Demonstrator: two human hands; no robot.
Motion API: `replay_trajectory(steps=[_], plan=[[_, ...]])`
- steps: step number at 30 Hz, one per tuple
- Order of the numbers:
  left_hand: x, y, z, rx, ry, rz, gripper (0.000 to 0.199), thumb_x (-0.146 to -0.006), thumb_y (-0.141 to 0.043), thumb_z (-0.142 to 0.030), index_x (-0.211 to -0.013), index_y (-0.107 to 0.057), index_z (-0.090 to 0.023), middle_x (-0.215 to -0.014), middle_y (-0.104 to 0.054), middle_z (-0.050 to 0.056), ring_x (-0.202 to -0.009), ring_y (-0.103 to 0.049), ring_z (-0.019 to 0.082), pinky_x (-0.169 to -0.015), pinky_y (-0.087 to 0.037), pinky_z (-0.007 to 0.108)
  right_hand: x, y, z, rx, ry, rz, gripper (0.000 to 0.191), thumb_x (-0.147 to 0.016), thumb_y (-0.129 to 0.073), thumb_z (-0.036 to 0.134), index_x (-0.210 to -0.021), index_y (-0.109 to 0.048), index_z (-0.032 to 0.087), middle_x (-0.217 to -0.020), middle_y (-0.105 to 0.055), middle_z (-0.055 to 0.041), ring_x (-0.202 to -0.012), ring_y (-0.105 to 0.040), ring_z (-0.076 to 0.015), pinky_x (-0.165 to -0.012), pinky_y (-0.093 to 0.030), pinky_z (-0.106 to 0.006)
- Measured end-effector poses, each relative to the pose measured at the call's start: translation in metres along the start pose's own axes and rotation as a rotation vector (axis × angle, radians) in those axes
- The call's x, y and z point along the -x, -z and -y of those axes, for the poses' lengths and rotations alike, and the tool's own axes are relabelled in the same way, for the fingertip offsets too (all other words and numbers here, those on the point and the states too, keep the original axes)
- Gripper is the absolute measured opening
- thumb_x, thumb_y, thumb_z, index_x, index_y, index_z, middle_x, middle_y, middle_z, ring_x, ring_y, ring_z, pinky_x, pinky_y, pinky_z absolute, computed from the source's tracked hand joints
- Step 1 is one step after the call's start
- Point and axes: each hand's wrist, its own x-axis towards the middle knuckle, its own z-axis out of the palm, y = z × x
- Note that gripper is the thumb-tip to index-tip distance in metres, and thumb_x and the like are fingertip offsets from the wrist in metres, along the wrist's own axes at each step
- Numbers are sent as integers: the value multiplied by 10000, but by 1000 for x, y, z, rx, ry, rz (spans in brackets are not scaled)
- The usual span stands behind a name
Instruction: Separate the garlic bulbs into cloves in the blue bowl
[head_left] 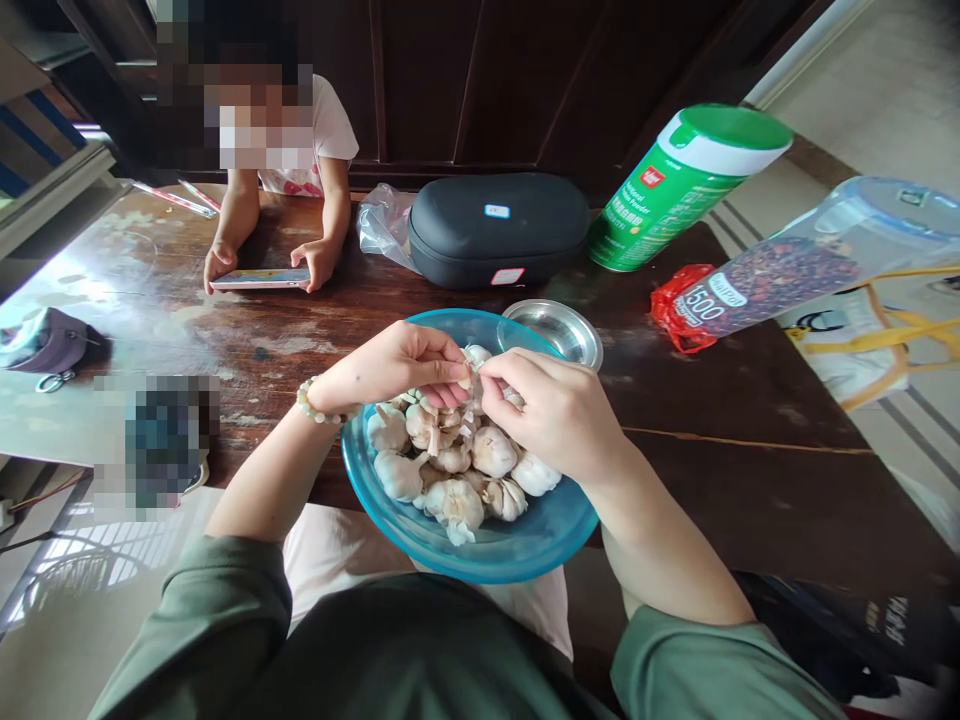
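A garlic clove [471,392] is pinched between the left hand [397,368] and the right hand [541,408] above a blue bowl [480,556]. Both hands are closed on it with the fingers curled, though the exact grip is partly hidden. The clove is judged light and firm, but its dry, papery skin is likely to tear and slip, so hold is best taken on the clove's body rather than on loose skin. Garlic bulbs [493,450] are heaped in the bowl; these are judged light, with the surest hold around their widest part. The bowl is positioned at the near edge of a wooden table [720,480], with a steel dish [553,333] just beyond it. A black case [499,230], a green canister [686,185] and a plastic jar [787,275] are placed farther off. A phone [260,279] is held by another person's hands [221,265]. No obstruction is observed between the hands and the bowl.
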Motion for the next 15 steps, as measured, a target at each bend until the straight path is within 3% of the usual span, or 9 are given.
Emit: replay_trajectory(steps=[15], plan=[[2, 1, 0, -162, 12, 72, 259, -843, -634, -337, -933, -644, -94, -819, -721, 61, -747, -689, 140, -719, -576, 256, -1, 0, -1, 54, -9, -149, 193, -836, -478, 85, -683, -530, 191, -599, -556, 23, -538, -508, -104, -537, -389, -228]])
